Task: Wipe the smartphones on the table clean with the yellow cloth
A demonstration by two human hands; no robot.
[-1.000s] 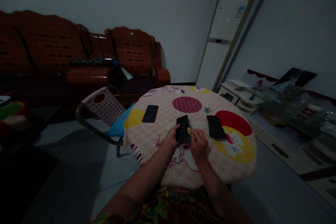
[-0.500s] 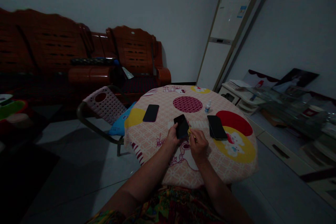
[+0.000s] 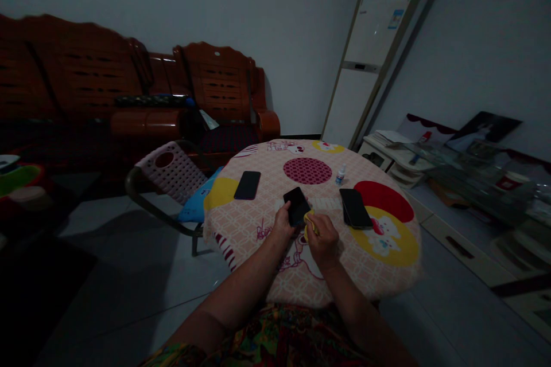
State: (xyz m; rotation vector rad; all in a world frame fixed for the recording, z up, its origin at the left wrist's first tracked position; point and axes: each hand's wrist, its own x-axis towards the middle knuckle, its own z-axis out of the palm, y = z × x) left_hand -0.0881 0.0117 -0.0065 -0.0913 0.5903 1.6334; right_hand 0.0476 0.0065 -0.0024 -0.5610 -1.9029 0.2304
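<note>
My left hand (image 3: pixel 282 223) clamps the middle phone (image 3: pixel 297 205) at its near-left edge, long axis running away and leftward. My right hand (image 3: pixel 322 235), just right of it, pinches a yellow cloth (image 3: pixel 309 220) touching its near-right corner.

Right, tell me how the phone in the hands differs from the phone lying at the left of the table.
The held phone is gripped by the left hand, with the right hand pressing a yellow cloth at its edge; the left phone lies untouched. The held phone is near the table's middle and turned askew; the left phone lies by a yellow patch. Both are dark and screen-off.
</note>
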